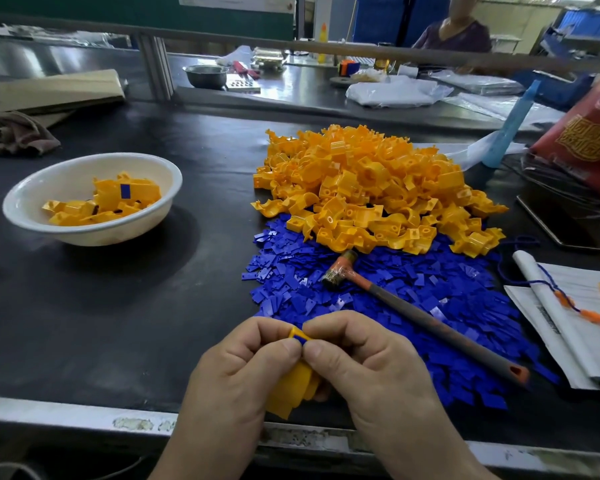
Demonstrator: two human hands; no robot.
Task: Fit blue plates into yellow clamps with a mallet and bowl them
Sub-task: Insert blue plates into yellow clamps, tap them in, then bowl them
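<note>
Item in work: one yellow clamp, held off the table at the near edge, low in the centre of the view. A blue plate sits at the clamp's upper end; how far it is seated cannot be told.

Left hand: fingers curled, thumb and forefinger clamped on the yellow clamp from its left side. Right hand: fingers curled, thumb and forefinger pinching the blue plate at the top of the clamp. The two thumb tips meet, touching, over the part.

Mallet: lying loose at 2 o'clock from the hands, in neither hand. Its head points to 11 o'clock and its handle runs out to 4 o'clock. It rests on the spread of blue plates, which covers the table from just beside the hands out to 1 and 3 o'clock.

Heap of yellow clamps: at 1 o'clock, beyond the mallet, its near edge overlapping the blue spread.

White bowl: at 10 o'clock, well apart from the hands. It holds several yellow clamps, and one shows a blue plate fitted.

Periphery: papers with a pen at 3 o'clock, a red bag at 2 o'clock, a cloth at 10 o'clock beyond the bowl, and a steel bowl at 12 o'clock on the far bench.
</note>
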